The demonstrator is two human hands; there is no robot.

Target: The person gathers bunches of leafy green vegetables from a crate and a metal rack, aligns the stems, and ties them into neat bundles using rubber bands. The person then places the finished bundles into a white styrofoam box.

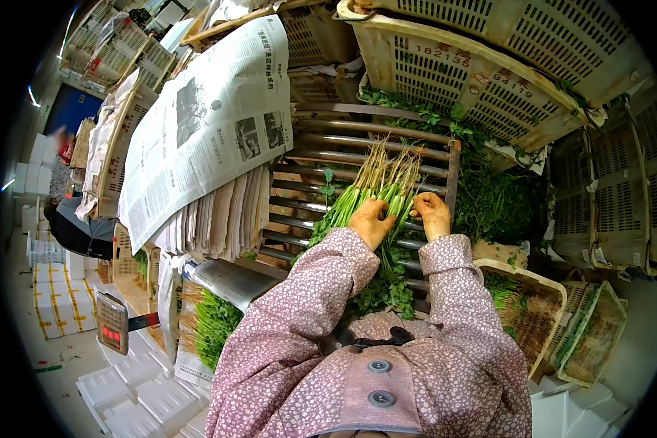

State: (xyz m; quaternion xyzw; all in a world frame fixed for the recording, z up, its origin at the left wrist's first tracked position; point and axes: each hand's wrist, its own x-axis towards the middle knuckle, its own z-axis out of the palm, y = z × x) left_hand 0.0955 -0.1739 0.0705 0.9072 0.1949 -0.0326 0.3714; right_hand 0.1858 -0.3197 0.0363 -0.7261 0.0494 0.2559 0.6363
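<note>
Green leafy herb stalks with pale roots (pixel 380 183), looking like coriander, lie on a slatted metal rack (pixel 306 205), roots pointing away from me and leaves towards my body. My left hand (pixel 371 223) rests over the stems on the left part of the bunch, fingers curled around some of them. At the right edge of the bunch is my right hand (pixel 431 214), its thumb and fingertips pinched together beside the stems; whether a stalk is between them is too small to tell. A stack of paper sheets (pixel 213 219) topped by a newspaper sheet (pixel 213 115) stands left of the rack.
Large plastic crates (pixel 416 71) stand beyond the rack, with loose greens (pixel 498 202) at its right. A shallow crate (pixel 547 317) sits near my right elbow. At the left are bundled greens (pixel 216 323), a scale display (pixel 112 323), white foam boxes (pixel 142 394) and a person (pixel 82 227).
</note>
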